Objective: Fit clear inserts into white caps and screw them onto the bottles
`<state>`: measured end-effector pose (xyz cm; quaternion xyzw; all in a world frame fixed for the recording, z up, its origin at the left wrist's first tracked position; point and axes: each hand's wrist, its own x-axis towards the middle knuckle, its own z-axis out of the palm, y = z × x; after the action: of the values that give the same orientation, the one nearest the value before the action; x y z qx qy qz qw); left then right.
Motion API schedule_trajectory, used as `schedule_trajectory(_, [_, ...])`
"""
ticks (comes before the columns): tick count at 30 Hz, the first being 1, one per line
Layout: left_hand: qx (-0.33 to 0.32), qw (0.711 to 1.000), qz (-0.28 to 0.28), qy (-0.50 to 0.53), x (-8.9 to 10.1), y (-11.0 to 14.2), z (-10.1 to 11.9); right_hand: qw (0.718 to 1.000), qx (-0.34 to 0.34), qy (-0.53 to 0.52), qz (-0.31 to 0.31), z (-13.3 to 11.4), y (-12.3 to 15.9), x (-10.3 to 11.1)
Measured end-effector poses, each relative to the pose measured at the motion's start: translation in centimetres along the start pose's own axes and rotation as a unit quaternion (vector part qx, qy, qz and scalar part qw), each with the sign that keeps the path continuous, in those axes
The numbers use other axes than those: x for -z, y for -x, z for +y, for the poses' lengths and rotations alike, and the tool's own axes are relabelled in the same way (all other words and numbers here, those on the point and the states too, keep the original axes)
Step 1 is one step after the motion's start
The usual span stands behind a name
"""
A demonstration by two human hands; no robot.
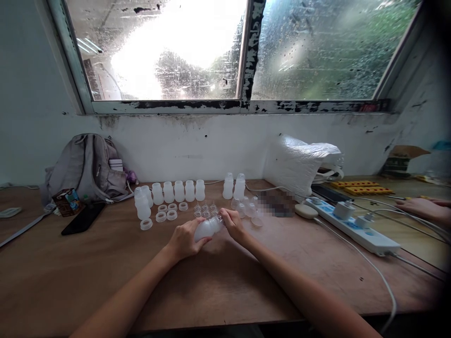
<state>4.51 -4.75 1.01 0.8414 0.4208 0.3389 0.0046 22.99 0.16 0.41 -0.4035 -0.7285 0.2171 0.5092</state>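
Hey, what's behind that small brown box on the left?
Behind the small brown printed cardboard box is a grey fabric backpack; whatever the box itself covers can't be seen.

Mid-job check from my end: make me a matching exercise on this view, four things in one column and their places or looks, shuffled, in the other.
Things
1. backpack
2. phone
3. power strip
4. tilted bottle

Places or looks
A. white and blue, with plugs in it
B. between the left hand and the right hand
C. grey, upright near the wall
D. black, lying flat on the table

Right pairs: 1-C, 2-D, 3-A, 4-B
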Motion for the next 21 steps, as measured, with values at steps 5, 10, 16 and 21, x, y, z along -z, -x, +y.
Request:
schedule_trajectory(5, [-0.016, 1.0, 0.01, 0.009, -0.1, 0.1, 0.2, 1.0, 0.025, 0.007, 0.015, 0.0, 0.7, -0.3])
schedule_trajectory(10, [-0.041, 0.999, 0.017, 0.011, -0.9, 0.4, 0.6, 0.998, 0.047, 0.02, 0.029, 0.3, 1.5, -0.4])
schedule_trajectory(16, [-0.026, 0.999, 0.042, 0.004, -1.0, 0.9, 1.9, 0.997, 0.051, 0.004, 0.049, 0.2, 1.7, -0.6])
schedule_trajectory(21, [-0.047, 0.997, 0.054, -0.014, -0.8, 1.0, 1.9, 0.998, 0.052, 0.004, 0.022, 0.1, 1.4, -0.8])
